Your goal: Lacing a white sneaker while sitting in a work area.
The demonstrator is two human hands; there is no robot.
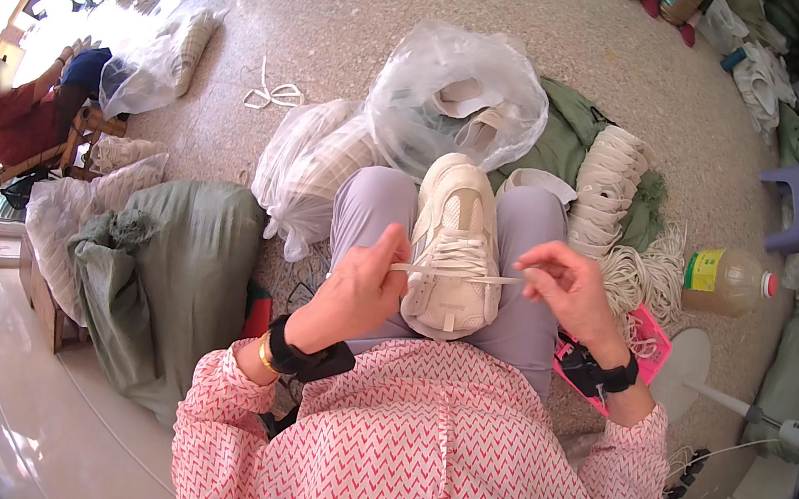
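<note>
A cream sneaker (450, 302) rests between my knees, its toe pointing away from me and its laces threaded in rows over the tongue. One flat white shoelace (504, 281) is drawn straight across the shoe, left to right. At its left end, my left hand (360, 280) is closed on the lace, thumb on top. My right hand (571, 290) pinches the other end between thumb and fingertips, the remaining fingers curled. Both hands are beside the shoe, level with its tongue.
Past my knees stands a clear plastic bag (412, 80) holding shoe pieces. Stacked shoe uppers (607, 191) and bundled white laces (659, 269) lie to the right, near a pink tray (651, 335) and a plastic jug (726, 282). Green sacking (185, 272) fills the left. Another person (28, 120) sits far left.
</note>
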